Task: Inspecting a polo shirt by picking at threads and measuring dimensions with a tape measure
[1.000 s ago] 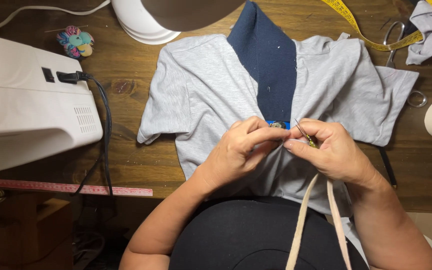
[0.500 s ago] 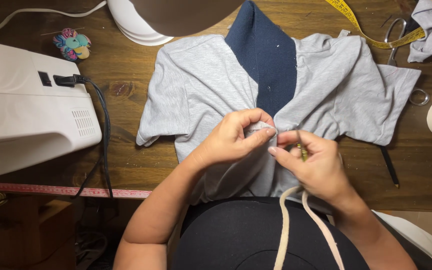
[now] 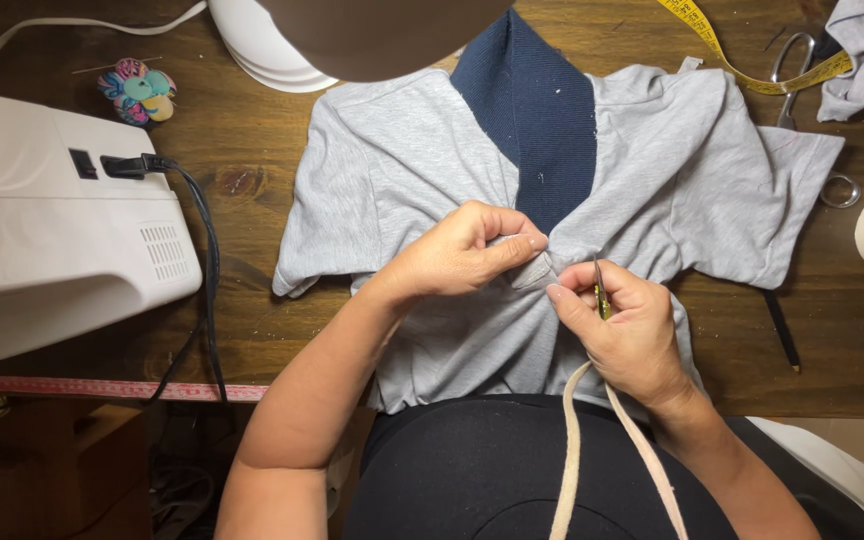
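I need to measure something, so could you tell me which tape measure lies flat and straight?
The pink tape at the table's near edge; the yellow tape curves.

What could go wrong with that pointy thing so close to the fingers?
The right hand holds a thin pointed tool right next to the left hand, which pinches the grey shirt. A slip might prick a fingertip. The point could also snag or poke a hole in the bunched cloth. The cream strap hanging from the right hand might get caught in the work.
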